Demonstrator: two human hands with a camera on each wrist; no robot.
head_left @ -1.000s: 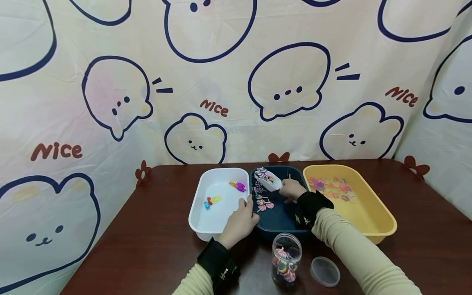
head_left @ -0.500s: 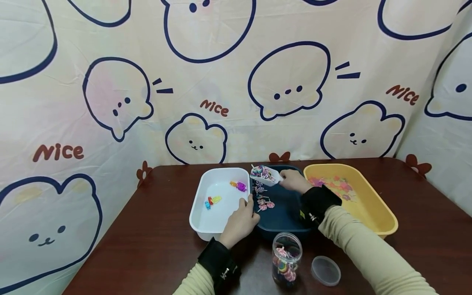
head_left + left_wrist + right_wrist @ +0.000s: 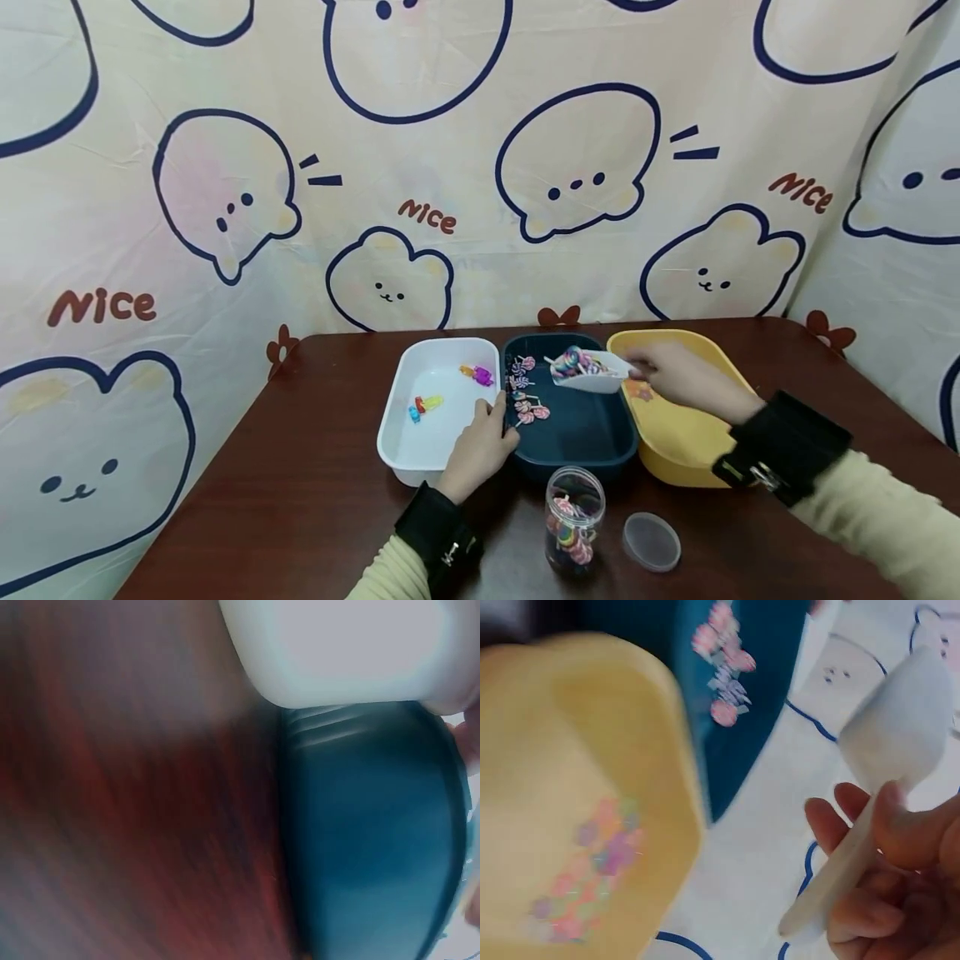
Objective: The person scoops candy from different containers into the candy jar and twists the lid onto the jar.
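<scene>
My right hand [image 3: 671,379] holds a white scoop [image 3: 592,379] by its handle, above the right side of the dark blue basin [image 3: 581,437]. Wrapped lollipops [image 3: 576,362] are heaped in the scoop. The right wrist view shows the thumb pressed on the handle of the scoop [image 3: 900,724] and the fingers curled beneath it. My left hand [image 3: 476,450] grips the front part of the adjoining rims of the white basin [image 3: 397,446] and the blue basin. More lollipops [image 3: 528,408] lie along the blue basin's left side.
Colourful candies [image 3: 423,406] lie in the white basin. The yellow basin [image 3: 678,454], partly behind my right arm, has small pastel pieces [image 3: 585,877] in it. In front stand a clear jar [image 3: 573,533] with lollipops and, flat beside it, a round lid [image 3: 651,542].
My right hand has lifted the loaded scoop from the blue basin's far left corner and moved it right, toward the yellow basin. The left hand keeps its place on the rims.
</scene>
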